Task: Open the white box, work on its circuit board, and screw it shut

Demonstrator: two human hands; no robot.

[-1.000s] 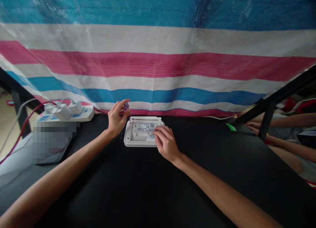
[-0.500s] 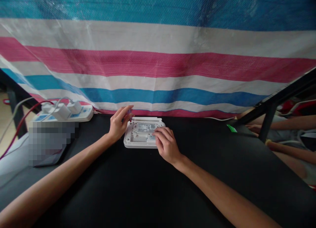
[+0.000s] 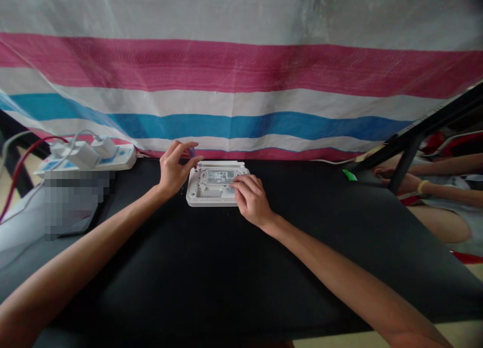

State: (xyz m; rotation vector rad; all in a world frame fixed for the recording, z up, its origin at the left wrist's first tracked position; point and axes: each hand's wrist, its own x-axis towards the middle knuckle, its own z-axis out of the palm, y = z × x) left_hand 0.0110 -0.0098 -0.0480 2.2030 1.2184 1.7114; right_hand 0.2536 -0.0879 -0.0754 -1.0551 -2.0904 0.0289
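White rounded-rectangle plastic device [image 3: 210, 193] with a printed label is lying flat on the black tabletop [image 3: 181, 277], up near the striped red, white and blue plastic sheet [image 3: 234, 69]. Left arm [image 3: 90, 247] stretches in from the lower left, with the left hand [image 3: 173, 168] raised by the device's far-left corner, thumb and fingers pinching a small purple tool [image 3: 192, 152] that points down at that corner. Right arm [image 3: 339, 275] angles in from the lower right; the right hand [image 3: 253, 199] is over the device's right side, fingers curled and bunched, can't tell if they're gripping anything.
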